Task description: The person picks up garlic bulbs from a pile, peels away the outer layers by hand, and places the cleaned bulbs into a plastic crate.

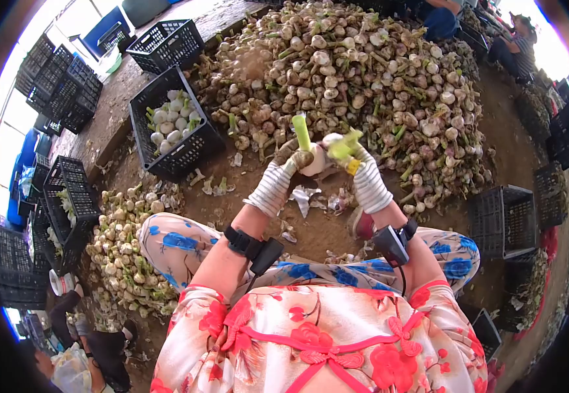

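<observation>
My left hand (292, 161), in a soiled glove with a white ribbed cuff, is closed around a garlic bulb (313, 164). The bulb is white and smooth, and its thick green stalk (301, 132) points up and away from me. Close beside it on the right, my gloved right hand (360, 164) is closed, with a yellow band near its fingers. A pale green strip of garlic husk (345, 145) shows at its fingertips, slightly blurred. The right fingertips are partly hidden behind the strip. Scraps of husk (303, 200) lie on the ground below both hands.
A large heap of garlic (363, 78) rises ahead. To the left, a black crate (178, 147) holds cleaned white bulbs; a smaller garlic pile (124, 249) lies by my left knee. Another black crate (504, 223) stands at right. Other people sit at upper right and lower left.
</observation>
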`<act>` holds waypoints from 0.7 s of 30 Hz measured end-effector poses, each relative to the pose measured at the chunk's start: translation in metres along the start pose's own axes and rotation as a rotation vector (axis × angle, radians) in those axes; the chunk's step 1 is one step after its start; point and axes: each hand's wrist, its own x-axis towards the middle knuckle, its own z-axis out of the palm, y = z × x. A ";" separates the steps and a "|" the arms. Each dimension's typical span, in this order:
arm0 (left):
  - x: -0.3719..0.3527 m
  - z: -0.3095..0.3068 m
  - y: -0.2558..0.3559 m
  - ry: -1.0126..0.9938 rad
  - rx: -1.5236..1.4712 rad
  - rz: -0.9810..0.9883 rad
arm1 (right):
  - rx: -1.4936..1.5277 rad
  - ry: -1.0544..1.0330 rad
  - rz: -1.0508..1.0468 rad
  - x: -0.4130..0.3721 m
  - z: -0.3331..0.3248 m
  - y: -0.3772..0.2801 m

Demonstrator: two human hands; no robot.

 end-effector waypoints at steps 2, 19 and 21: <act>0.005 -0.004 -0.005 0.079 0.047 0.106 | -0.100 -0.027 0.011 -0.011 0.023 -0.008; 0.003 0.008 -0.012 0.021 0.283 0.184 | -0.803 0.074 -0.456 -0.006 0.013 0.006; -0.003 0.004 -0.005 -0.030 0.213 0.019 | -0.648 0.180 -0.057 -0.005 0.006 0.000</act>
